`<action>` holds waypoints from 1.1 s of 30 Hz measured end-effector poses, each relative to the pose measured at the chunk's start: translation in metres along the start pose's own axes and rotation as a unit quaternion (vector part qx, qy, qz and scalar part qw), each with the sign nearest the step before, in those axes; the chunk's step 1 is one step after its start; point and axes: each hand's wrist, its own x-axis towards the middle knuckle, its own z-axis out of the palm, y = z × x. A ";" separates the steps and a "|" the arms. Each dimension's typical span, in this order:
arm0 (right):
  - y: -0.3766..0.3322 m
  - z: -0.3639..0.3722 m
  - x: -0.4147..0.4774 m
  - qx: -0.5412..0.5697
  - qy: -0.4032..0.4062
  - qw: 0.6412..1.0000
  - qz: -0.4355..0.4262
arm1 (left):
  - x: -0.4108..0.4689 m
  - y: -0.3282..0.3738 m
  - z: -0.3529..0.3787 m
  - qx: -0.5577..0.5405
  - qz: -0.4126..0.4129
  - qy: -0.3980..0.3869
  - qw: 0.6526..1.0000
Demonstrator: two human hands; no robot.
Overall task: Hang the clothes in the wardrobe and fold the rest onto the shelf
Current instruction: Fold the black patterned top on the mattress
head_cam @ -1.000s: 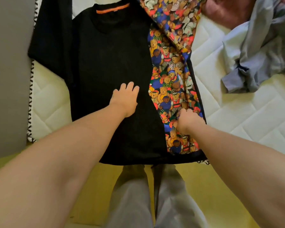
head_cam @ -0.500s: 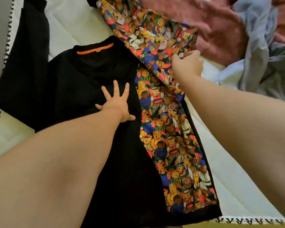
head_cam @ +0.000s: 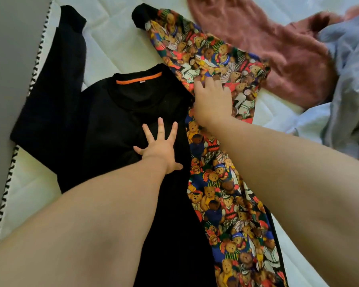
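A black sweater (head_cam: 112, 125) with an orange collar strip lies flat on the white mattress (head_cam: 116, 42). Its right side is folded over and shows a teddy-bear print (head_cam: 226, 204). My left hand (head_cam: 160, 148) presses flat on the black chest area with its fingers spread. At the shoulder, my right hand (head_cam: 212, 100) grips the bear-print sleeve (head_cam: 205, 50), its fingers curled into the cloth. That sleeve runs up and left to a black cuff. The black left sleeve (head_cam: 66, 59) lies stretched along the mattress edge.
A pink fuzzy garment (head_cam: 278, 50) lies crumpled at the top right. A pale blue-grey shirt (head_cam: 344, 96) is bunched at the right edge. The mattress's black-and-white stitched border (head_cam: 35, 65) runs along the left, with grey surface beyond it.
My right hand has moved from the sleeve's outer edge down and left to the shoulder, drawing the bear-print sleeve inward. My left hand stays pressed on the black cloth.
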 end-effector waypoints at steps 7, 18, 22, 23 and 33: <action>-0.027 0.003 -0.058 0.151 0.133 0.978 -0.057 | -0.001 0.000 0.001 -0.017 0.014 0.000 1.000; -0.037 0.026 -0.157 0.150 0.023 0.971 -0.184 | -0.034 -0.125 -0.075 -0.859 -0.047 0.080 0.503; -0.035 0.026 -0.159 0.118 -0.023 0.973 -0.198 | -0.024 -0.132 -0.082 -0.772 -0.056 0.037 0.632; -0.034 0.026 -0.160 0.114 -0.041 0.974 -0.194 | -0.020 -0.127 -0.080 -0.760 -0.056 0.028 0.647; -0.021 0.031 -0.167 0.161 -0.244 0.940 0.175 | 0.001 -0.088 -0.076 -0.785 -0.107 0.155 0.590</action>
